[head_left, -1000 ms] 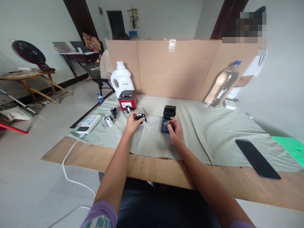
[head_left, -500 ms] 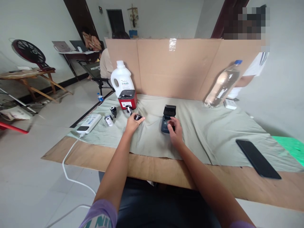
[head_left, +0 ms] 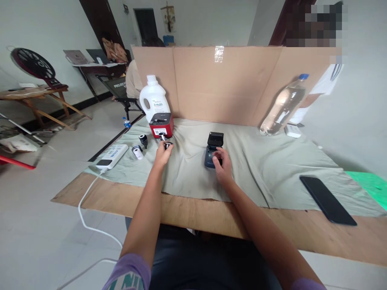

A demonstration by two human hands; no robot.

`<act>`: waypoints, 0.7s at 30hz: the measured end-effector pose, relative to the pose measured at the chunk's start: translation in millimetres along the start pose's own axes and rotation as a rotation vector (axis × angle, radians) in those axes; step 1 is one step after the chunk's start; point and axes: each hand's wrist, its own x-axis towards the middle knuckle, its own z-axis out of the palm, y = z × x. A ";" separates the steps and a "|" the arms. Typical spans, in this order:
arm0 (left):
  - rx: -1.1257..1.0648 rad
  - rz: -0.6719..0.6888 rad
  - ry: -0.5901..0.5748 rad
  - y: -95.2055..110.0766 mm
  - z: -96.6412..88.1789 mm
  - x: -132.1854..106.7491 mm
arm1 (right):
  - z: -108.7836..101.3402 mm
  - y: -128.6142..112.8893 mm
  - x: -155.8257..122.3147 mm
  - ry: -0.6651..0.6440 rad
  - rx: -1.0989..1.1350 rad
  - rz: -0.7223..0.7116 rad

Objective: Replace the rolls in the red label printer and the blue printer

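My left hand (head_left: 162,155) is closed around a small black label roll (head_left: 167,144), holding it just in front of the red label printer (head_left: 161,125). My right hand (head_left: 221,163) rests on the dark blue label printer (head_left: 212,151), whose lid stands up; the fingers are curled over its open compartment. Two more small rolls, one black (head_left: 143,140) and one white (head_left: 137,152), lie on the grey-green cloth (head_left: 272,161) left of my left hand.
A white jug (head_left: 154,100) stands behind the red printer. A power bank (head_left: 112,156) with a white cable lies at the far left. A water bottle (head_left: 282,106) leans on the cardboard screen (head_left: 229,84). A black phone (head_left: 327,199) lies at right. People sit behind.
My left hand has carried the black roll leftward and away from me, from near the cloth's middle to just in front of the red printer. My right hand has stayed on the blue printer.
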 end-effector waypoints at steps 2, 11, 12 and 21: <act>0.034 -0.055 0.009 -2.7 -8.5 4.8 | -0.2 0.3 -0.1 0.000 0.005 -0.006; 0.335 -0.148 0.283 -17.5 -29.2 10.5 | -0.4 -1.1 0.4 -0.007 0.005 0.004; 0.354 -0.175 0.280 -17.6 -27.7 9.7 | -0.4 -0.7 0.6 -0.006 0.007 -0.002; 0.639 -0.304 0.275 -8.6 -23.4 -3.3 | -0.7 0.5 1.1 -0.013 0.011 0.024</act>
